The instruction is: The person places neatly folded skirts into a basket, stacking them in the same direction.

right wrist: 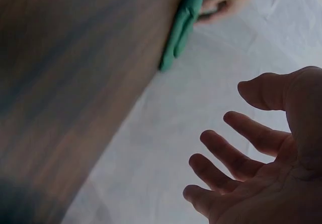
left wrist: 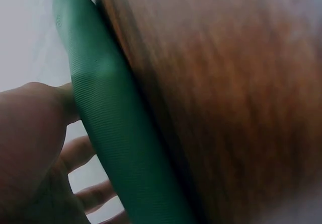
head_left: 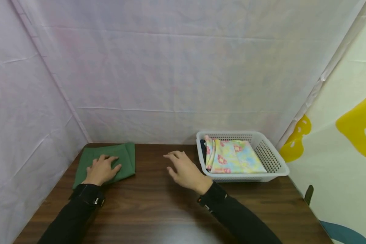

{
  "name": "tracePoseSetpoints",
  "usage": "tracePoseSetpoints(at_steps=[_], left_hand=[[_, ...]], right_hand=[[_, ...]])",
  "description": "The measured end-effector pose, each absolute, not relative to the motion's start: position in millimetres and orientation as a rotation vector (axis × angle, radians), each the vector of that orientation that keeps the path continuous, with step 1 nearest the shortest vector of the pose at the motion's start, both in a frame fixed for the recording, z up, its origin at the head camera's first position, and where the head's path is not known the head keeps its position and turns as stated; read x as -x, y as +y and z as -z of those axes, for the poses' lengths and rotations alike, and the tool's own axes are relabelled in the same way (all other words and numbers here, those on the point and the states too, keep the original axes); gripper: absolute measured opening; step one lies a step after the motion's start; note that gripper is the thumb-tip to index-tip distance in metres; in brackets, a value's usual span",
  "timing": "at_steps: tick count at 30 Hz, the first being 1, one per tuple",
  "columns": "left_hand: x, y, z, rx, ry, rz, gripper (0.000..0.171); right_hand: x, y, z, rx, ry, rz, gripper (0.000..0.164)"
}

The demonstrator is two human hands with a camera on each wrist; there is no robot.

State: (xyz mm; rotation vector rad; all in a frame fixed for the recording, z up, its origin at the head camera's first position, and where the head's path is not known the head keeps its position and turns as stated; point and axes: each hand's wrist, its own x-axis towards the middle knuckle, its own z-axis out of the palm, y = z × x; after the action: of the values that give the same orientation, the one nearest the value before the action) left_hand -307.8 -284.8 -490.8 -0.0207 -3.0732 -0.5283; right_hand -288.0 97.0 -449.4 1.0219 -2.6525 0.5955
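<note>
A folded green cloth point(head_left: 125, 156) lies flat at the left end of the wooden table. My left hand point(head_left: 101, 170) rests on top of it, fingers spread and lightly bent. In the left wrist view the thick folded edge of the green cloth point(left wrist: 118, 128) stands beside the thumb and fingers. My right hand point(head_left: 187, 173) hovers over the middle of the table, between the cloth and the basket, holding nothing. The right wrist view shows the right hand point(right wrist: 251, 163) with its fingers apart and relaxed, and the green cloth point(right wrist: 182, 27) beyond under the left hand.
To the right stands a white plastic basket point(head_left: 272, 171) with perforated sides. Inside lies a folded flowered cloth point(head_left: 236, 157) in yellow, pink and blue, with a dark item point(head_left: 203, 149) at its left. White fabric walls point(head_left: 177, 74) enclose the brown table point(head_left: 152, 203) behind and at the sides.
</note>
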Motion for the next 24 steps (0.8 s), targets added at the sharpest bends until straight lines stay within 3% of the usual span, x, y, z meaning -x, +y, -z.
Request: tracePoseSetpoints(at_steps=[12, 24], left_hand=[[295.6, -269.8, 489.7, 0.120, -3.113, 0.485, 0.061], [286.4, -228.8, 481.4, 0.255, -3.153, 0.451, 0.058]], right_hand=[[285.4, 39.4, 481.9, -1.168, -2.796, -0.414, 0.049], [280.8, 11.3, 483.7, -1.254, -2.873, -0.317, 0.054]])
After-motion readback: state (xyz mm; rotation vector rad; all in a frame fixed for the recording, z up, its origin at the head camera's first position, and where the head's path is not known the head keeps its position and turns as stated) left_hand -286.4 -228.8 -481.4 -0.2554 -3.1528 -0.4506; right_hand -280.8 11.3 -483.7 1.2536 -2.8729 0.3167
